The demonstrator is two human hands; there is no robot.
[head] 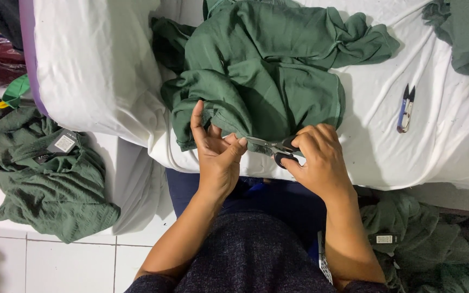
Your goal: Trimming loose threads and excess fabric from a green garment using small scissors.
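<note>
At the front edge of a white-sheeted bed [109,81], the left hand [218,154] pinches the hem of a green garment [261,70] taut, so the right hand [321,160], fingers gripping black-handled scissors [278,146], can reach it; a thread snipper [406,108] lies rightward.

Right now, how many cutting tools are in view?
2: black-handled scissors in the right hand at the green garment; small thread snips on the white sheet, right. Others may be hidden.
</note>
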